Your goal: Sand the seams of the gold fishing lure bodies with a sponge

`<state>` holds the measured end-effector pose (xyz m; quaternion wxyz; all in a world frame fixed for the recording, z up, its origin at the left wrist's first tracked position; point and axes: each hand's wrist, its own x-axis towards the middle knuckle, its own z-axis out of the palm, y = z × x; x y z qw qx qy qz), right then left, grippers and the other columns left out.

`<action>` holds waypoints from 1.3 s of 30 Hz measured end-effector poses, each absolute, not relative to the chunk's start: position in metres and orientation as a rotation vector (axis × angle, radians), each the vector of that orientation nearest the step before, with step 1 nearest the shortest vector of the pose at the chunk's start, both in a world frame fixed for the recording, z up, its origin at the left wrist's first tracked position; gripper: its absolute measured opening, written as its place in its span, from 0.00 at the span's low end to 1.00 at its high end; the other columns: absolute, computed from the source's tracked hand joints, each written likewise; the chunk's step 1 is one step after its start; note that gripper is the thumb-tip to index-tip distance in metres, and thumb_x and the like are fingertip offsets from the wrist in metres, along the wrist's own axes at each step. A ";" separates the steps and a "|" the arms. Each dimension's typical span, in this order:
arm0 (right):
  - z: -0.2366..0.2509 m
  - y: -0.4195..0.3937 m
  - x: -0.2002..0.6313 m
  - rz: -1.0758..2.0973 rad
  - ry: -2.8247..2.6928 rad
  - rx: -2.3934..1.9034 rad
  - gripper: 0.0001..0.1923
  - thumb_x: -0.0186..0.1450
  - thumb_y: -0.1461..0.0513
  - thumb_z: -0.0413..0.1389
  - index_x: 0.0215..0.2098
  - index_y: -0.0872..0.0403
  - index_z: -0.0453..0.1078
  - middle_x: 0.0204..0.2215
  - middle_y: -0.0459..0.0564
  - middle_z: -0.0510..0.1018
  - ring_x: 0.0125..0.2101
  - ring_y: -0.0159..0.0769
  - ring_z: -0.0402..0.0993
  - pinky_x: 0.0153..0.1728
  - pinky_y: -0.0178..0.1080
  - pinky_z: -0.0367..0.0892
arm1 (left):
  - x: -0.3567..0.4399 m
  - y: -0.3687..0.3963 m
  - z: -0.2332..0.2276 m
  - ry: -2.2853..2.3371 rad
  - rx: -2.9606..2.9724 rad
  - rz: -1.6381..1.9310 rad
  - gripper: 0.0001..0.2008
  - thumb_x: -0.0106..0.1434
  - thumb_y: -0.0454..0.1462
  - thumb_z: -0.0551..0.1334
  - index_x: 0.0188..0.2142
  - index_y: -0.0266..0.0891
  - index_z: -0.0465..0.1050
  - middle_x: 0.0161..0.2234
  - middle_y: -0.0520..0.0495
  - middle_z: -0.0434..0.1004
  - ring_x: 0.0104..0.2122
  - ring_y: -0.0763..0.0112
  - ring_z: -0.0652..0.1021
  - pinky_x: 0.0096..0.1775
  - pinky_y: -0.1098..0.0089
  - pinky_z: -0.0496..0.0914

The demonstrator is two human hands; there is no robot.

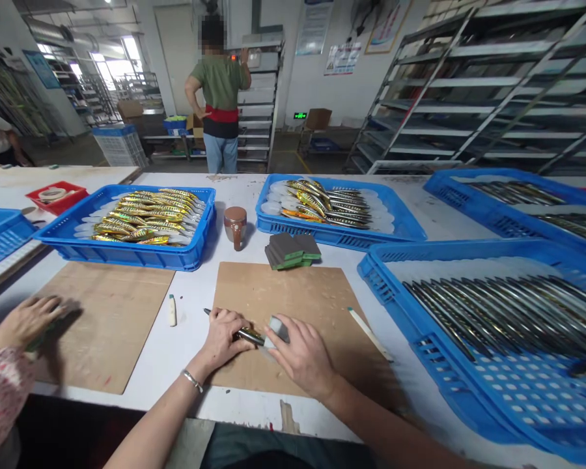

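My left hand [224, 335] presses a dark, slim fishing lure [250, 335] down on a cardboard sheet [278, 286], its fingers wrapped over the lure's body. The pointed dark end sticks out to the left of the hand. In my right hand [305, 355] is a small pale grey block [276, 327], which looks like a sanding sponge, pinched against the lure's right end. A clear piece at that end shows partly beneath the fingers. Just beyond the sheet lies a stack of dark grey and green sanding sponges [290, 250].
Blue trays of gold lures [149, 218], mixed lures [327, 202] and dark lures [508, 312] surround the workspace. A brown mug [236, 227] stands between two trays. White-handled tools [172, 311] lie nearby. At left, a co-worker's hand [27, 320] rests over another cardboard sheet [107, 319].
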<state>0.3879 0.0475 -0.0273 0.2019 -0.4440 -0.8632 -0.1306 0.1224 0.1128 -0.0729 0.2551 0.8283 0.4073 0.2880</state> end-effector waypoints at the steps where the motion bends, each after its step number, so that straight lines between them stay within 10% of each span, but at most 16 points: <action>1: -0.028 0.048 0.387 -0.358 -2.416 -1.229 0.19 0.70 0.59 0.63 0.59 0.47 0.75 0.57 0.60 0.75 0.53 0.50 0.71 0.50 0.48 0.65 | 0.122 0.112 -0.073 1.105 2.245 0.796 0.29 0.62 0.65 0.61 0.44 0.46 0.80 0.42 0.45 0.82 0.44 0.59 0.75 0.54 0.53 0.55; 39: -0.057 0.056 0.372 -0.327 -2.280 -1.343 0.18 0.74 0.58 0.55 0.59 0.50 0.75 0.57 0.62 0.73 0.52 0.51 0.72 0.49 0.49 0.69 | 0.130 0.103 -0.076 1.126 2.324 0.817 0.28 0.69 0.63 0.55 0.47 0.45 0.78 0.43 0.43 0.82 0.44 0.58 0.75 0.54 0.51 0.56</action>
